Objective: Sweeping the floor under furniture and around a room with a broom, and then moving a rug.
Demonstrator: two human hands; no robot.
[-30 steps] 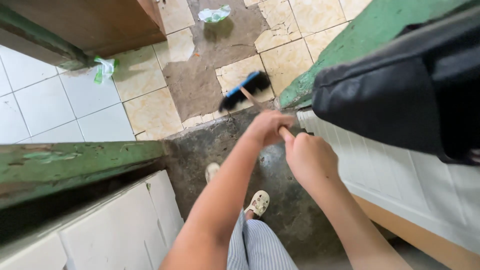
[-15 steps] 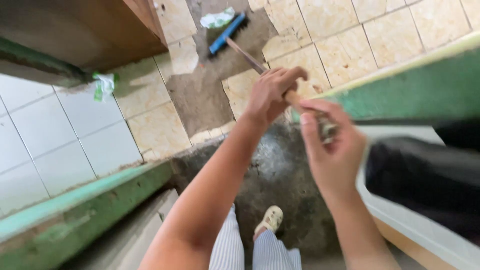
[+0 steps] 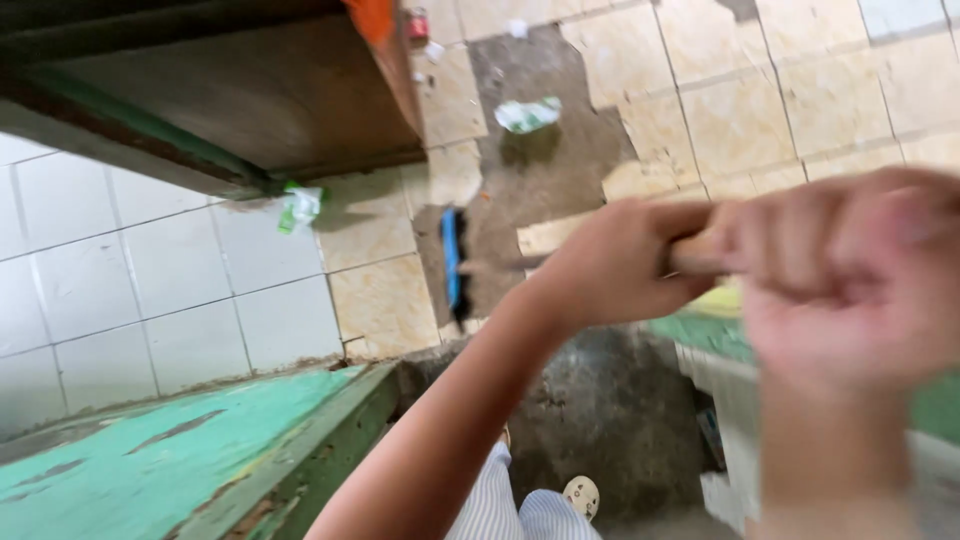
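While gripped, broom [image 3: 455, 262] head leftward

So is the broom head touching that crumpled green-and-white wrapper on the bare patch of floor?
No. The broom head lies on the floor well short of the crumpled wrapper, with bare floor between them.

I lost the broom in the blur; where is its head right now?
The blue broom head rests on the bare patch of floor left of the left hand, near the wooden cabinet, below the crumpled wrapper.
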